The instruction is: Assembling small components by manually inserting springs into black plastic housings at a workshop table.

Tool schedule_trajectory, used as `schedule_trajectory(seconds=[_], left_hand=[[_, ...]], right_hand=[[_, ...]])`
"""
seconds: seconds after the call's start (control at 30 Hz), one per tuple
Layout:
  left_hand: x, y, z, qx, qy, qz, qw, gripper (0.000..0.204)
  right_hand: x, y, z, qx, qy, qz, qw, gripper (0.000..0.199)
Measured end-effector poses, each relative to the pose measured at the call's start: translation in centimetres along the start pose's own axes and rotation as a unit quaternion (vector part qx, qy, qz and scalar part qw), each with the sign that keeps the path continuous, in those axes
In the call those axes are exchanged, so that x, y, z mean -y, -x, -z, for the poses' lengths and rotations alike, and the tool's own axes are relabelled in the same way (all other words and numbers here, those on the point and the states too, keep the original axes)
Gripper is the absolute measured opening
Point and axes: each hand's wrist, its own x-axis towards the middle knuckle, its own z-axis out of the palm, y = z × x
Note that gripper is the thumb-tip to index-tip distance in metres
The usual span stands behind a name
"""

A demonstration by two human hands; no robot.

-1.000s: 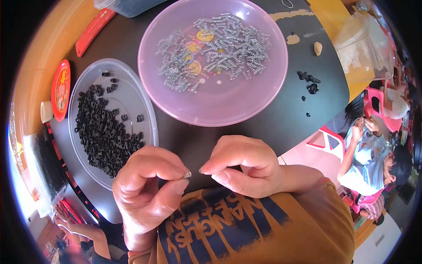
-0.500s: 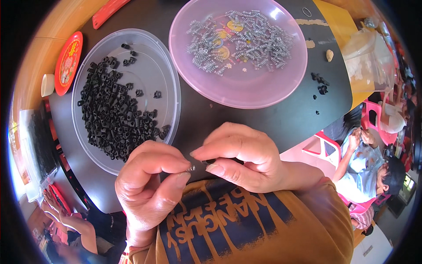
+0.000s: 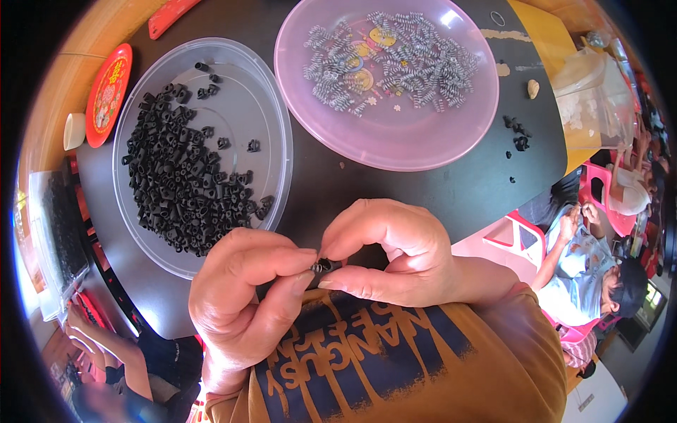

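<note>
Close in front of my body, my left hand (image 3: 236,299) pinches a small metal spring (image 3: 316,268) between thumb and fingertips. The spring meets the end of a small black plastic part (image 3: 326,265); how deep it sits in there I cannot tell. My right hand (image 3: 398,254) grips that part with its thumb and fingers, which cover some of it. Beyond the left hand stands a round clear tub (image 3: 264,77) with a heap of black plastic parts (image 3: 173,180). Farther to the right, a pink translucent basin (image 3: 402,144) holds many loose springs (image 3: 427,67).
Several black bits (image 3: 520,143) and a pale lump (image 3: 533,89) lie on the dark table (image 3: 395,187). A red plate (image 3: 109,95) and a white cup (image 3: 75,132) stand far left. A clear plastic bag (image 3: 589,88) sits at the right. Other people (image 3: 585,264) are seated nearby.
My hands have come together. The spring, formerly apart from the black part, now touches its end, and the black part shows more between my fingers.
</note>
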Motion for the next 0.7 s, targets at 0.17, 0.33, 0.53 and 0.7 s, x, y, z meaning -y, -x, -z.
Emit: schedule_trajectory(seconds=[0.17,0.33,0.53,0.7], left_hand=[[0.05,-0.16,-0.02,0.006,-0.010,-0.012,1.000,0.020],[0.11,-0.41,-0.16,0.012,-0.070,-0.045,0.996,0.020],[0.21,-0.35,0.00,0.022,-0.051,-0.005,0.998,0.019],[0.25,-0.27,-0.08,0.011,-0.015,0.035,0.999,0.018]], right_hand=[[-0.19,-0.02,0.09,-0.002,-0.003,0.006,1.000,0.021],[-0.28,-0.12,0.40,0.007,0.000,0.005,1.000,0.021],[-0.59,-0.26,0.63,0.036,0.029,0.038,0.998,0.022],[-0.55,-0.48,0.59,0.042,0.035,0.031,0.998,0.020]])
